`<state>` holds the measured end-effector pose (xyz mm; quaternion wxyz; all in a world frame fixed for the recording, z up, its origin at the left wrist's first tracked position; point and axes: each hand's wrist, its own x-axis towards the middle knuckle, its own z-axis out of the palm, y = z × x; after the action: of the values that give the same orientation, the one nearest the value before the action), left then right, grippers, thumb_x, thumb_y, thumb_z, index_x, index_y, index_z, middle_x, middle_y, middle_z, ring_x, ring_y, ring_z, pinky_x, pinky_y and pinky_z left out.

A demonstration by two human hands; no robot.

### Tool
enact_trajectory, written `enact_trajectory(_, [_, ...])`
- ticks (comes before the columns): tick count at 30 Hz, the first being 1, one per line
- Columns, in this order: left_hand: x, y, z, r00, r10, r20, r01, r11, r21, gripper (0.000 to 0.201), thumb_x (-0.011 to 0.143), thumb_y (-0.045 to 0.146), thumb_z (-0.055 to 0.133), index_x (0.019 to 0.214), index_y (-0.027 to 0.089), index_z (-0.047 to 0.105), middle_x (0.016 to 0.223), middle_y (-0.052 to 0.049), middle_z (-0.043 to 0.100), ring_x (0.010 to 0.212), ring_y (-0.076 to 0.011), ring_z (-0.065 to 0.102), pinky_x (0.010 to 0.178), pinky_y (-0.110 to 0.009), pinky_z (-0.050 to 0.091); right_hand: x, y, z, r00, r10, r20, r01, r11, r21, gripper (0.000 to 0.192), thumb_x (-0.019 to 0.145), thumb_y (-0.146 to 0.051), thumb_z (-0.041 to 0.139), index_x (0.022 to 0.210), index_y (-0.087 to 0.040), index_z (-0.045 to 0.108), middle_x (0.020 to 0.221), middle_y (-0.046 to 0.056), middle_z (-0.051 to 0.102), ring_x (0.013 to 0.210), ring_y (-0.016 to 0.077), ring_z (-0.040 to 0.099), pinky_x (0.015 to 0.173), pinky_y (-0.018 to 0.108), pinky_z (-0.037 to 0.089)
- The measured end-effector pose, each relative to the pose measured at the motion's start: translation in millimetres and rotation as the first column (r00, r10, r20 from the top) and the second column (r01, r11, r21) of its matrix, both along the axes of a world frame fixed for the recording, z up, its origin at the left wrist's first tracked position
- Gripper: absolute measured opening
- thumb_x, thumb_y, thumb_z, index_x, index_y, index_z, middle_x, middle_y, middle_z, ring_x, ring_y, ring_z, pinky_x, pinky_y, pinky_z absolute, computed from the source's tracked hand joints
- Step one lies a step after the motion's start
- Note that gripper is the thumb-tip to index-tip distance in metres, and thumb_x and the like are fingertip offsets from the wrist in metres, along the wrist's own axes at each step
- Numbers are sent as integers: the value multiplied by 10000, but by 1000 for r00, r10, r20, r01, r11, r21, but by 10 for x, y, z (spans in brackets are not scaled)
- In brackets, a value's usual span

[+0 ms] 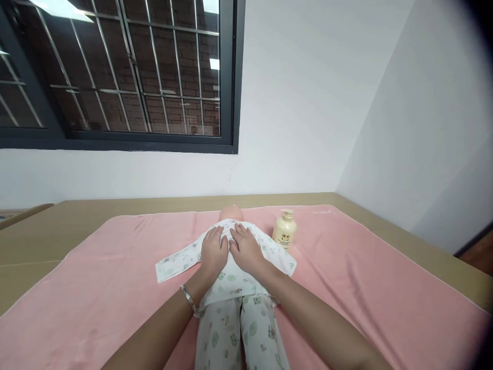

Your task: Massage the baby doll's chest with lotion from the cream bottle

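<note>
A doll [231,213] with a smooth, pinkish head lies stretched out, its head away from me. It wears a white long-sleeved top [234,281] with small green prints and matching trousers [257,329]. No face shows, so I cannot tell whether it lies face up or face down. My left hand [214,250] rests flat on the left part of the top's upper body, fingers pointing forward; a silver bracelet [188,299] is on that wrist. Beside it, my right hand [246,248] lies flat on the right part. Both thumbs are close together near the middle.
A pale yellow pump bottle [285,230] stands by the doll's right-hand sleeve. Under everything spreads a pink cloth [115,277] with slight wrinkles, on a tan surface [46,231]. White walls [300,103] rise behind and at right; a dark-framed barred window [234,82] is upper left.
</note>
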<state>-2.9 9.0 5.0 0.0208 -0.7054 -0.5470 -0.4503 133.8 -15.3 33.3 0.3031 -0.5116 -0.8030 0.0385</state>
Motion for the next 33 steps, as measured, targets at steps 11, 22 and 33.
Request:
enact_trajectory(11, [31, -103, 149, 992, -52, -117, 64, 992, 106, 365, 874, 195, 385, 1126, 173, 648, 1237, -118, 646, 1255, -297, 508, 1115, -522, 329, 9, -241, 186, 975, -1, 224, 7, 1000, -27, 516, 951, -213, 370, 1429, -18, 382, 1496, 232, 343, 1412, 325, 285, 1130, 505, 259])
enact_trajectory(22, [833, -268, 697, 657, -301, 692, 564, 804, -186, 297, 824, 300, 513, 1046, 188, 675, 1216, -108, 661, 1209, -259, 558, 1115, -437, 355, 1039, -498, 1171, 991, -43, 124, 65, 981, -180, 513, 967, -322, 360, 1432, -113, 419, 1493, 136, 397, 1398, 263, 335, 1122, 417, 295])
enact_trajectory(33, [1447, 80, 1133, -163, 187, 969, 864, 501, 48, 614, 907, 472, 371, 1372, 72, 409, 1413, -225, 476, 1285, -237, 509, 991, -337, 485, 1275, -41, 980, 960, -252, 123, 270, 949, -162, 528, 911, -141, 355, 1424, -14, 373, 1493, 209, 369, 1408, 247, 314, 1116, 377, 295])
